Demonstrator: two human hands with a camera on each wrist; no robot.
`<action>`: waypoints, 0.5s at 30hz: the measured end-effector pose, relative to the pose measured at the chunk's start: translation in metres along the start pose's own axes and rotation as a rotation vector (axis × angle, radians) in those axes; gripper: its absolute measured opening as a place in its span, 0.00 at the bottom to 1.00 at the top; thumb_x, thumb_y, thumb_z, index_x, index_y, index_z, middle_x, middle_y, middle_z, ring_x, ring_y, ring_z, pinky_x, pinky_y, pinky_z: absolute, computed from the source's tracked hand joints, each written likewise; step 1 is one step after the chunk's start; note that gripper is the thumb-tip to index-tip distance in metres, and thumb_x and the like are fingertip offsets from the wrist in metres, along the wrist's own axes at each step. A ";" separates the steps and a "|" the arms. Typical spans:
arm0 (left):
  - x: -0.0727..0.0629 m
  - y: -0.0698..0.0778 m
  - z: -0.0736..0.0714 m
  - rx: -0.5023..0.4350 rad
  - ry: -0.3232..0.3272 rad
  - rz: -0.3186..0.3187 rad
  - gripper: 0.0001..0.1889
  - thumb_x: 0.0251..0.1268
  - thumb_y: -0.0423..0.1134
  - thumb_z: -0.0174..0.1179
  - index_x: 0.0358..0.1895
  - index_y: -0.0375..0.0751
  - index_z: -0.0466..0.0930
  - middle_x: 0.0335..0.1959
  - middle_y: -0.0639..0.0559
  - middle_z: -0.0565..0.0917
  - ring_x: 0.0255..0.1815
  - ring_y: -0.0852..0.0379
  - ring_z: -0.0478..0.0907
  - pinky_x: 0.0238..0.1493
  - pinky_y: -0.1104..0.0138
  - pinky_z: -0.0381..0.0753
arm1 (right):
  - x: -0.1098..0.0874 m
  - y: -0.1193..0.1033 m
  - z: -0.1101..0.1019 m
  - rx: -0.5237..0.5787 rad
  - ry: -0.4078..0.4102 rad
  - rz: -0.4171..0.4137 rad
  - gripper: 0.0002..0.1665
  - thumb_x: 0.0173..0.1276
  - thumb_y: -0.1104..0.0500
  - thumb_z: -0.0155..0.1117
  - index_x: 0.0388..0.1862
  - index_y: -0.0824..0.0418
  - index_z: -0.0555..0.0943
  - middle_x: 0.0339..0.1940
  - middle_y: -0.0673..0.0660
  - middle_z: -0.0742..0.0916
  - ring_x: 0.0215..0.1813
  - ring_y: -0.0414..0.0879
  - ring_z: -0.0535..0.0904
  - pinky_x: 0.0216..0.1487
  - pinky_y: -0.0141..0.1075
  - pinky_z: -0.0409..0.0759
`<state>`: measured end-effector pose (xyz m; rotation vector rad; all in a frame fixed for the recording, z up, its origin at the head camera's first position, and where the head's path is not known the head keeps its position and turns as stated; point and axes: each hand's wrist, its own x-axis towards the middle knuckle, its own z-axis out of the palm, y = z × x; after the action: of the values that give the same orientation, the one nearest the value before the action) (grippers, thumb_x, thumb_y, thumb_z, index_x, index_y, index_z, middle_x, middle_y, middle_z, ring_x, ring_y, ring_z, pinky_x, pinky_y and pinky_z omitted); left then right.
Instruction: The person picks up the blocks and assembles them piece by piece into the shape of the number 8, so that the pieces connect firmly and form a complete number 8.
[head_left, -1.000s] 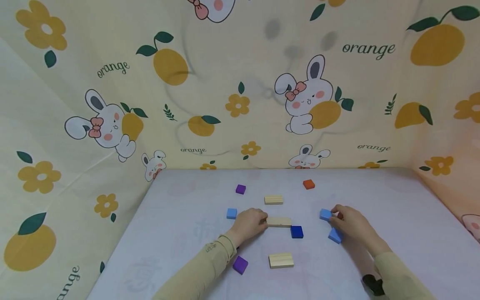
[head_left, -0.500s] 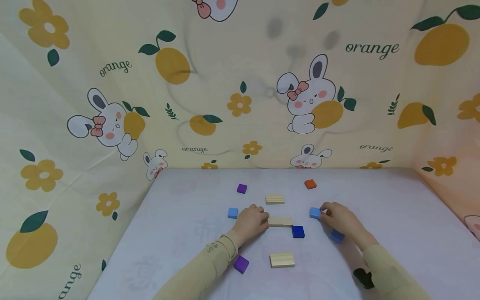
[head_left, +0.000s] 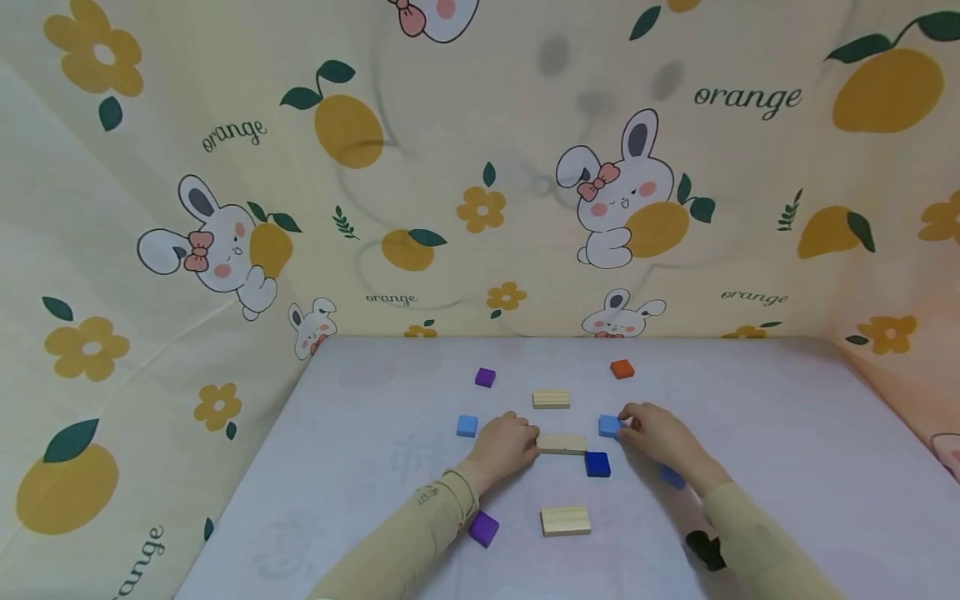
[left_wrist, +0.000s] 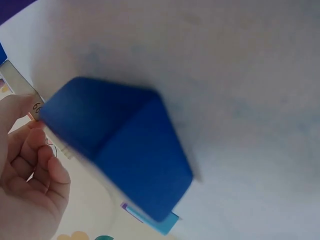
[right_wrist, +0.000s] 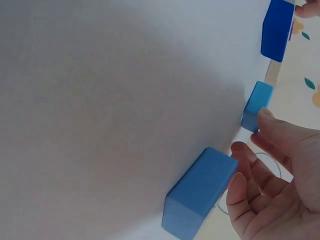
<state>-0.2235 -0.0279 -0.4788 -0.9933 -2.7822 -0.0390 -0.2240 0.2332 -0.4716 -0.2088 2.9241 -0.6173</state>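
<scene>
My left hand (head_left: 501, 450) pinches the left end of a flat wooden block (head_left: 562, 444) between thumb and fingertips; the left wrist view shows this block (left_wrist: 20, 87) too, with small dark marks on its end. My right hand (head_left: 667, 435) pinches a light blue block (head_left: 609, 426) by its right side, low at the table, slightly apart from the wooden block. A dark blue block (head_left: 597, 464) lies against the wooden block's near right corner. Beneath my right wrist, a second light blue block (head_left: 672, 476) is partly hidden. A large blue block (left_wrist: 120, 145) fills the middle of the left wrist view.
On the white tabletop (head_left: 360, 517) lie a light blue block (head_left: 467, 426), purple blocks (head_left: 485, 377) behind and in front of my left arm, an orange block (head_left: 622, 368), and wooden blocks behind (head_left: 551, 399) and in front (head_left: 566, 521). A printed curtain (head_left: 480, 275) stands behind.
My right hand has slid the light blue block leftward, toward the wooden block. My left hand stays at the wooden block's end. The head view has shifted slightly.
</scene>
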 end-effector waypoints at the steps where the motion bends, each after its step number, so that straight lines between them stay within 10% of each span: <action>1: 0.000 0.000 0.000 -0.004 -0.004 -0.001 0.07 0.58 0.47 0.61 0.33 0.49 0.83 0.26 0.59 0.83 0.25 0.63 0.69 0.25 0.75 0.65 | 0.001 -0.001 0.000 0.000 -0.001 -0.003 0.16 0.63 0.58 0.62 0.48 0.63 0.78 0.32 0.55 0.81 0.32 0.45 0.72 0.35 0.38 0.75; 15: 0.000 -0.001 0.002 -0.031 -0.008 0.005 0.07 0.58 0.45 0.61 0.34 0.48 0.83 0.24 0.59 0.83 0.23 0.63 0.69 0.24 0.75 0.65 | 0.004 -0.015 0.003 -0.013 -0.004 -0.041 0.15 0.63 0.59 0.62 0.48 0.62 0.79 0.31 0.54 0.81 0.32 0.44 0.72 0.37 0.38 0.76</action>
<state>-0.2246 -0.0286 -0.4802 -1.0096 -2.7943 -0.0775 -0.2256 0.2181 -0.4687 -0.2716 2.9277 -0.6028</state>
